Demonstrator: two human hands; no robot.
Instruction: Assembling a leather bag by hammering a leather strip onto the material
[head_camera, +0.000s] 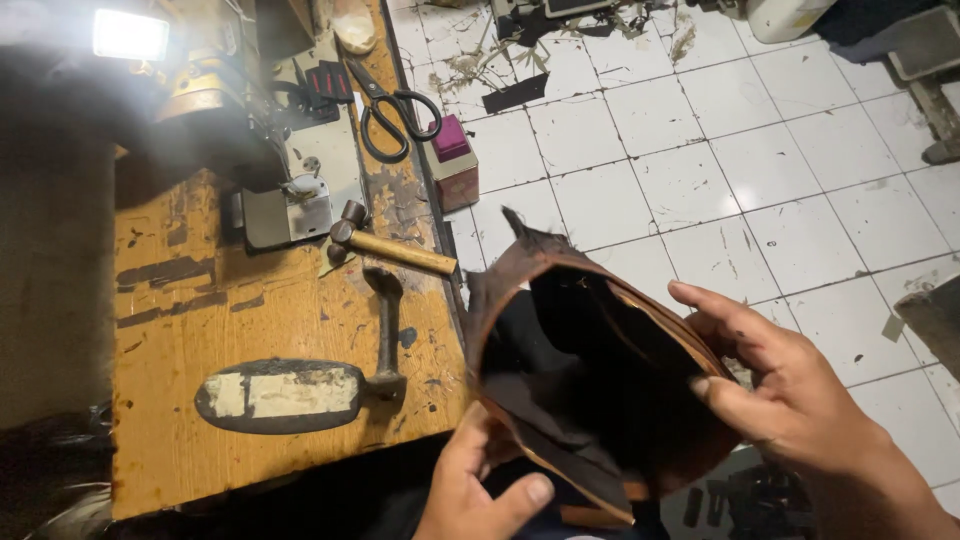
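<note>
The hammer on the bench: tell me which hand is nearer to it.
Left. The left hand grips the dark leather piece below the hammer; the right hand holds its far side.

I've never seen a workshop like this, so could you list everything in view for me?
Leather shoe upper: one, dark brown, held between both hands.
Hammer: one, wooden handle, on the workbench.
Scissors: one pair, black, bench top edge.
Sewing machine: one, grey, bench rear.
Lamp: one, white, lit, top left.
Iron shoe last stand: one, dark, lying on bench.
Workbench: one, worn orange wood.
Small box: one, magenta-topped, on tiled floor.
Left hand: lower edge of upper.
Right hand: right rim.
</note>
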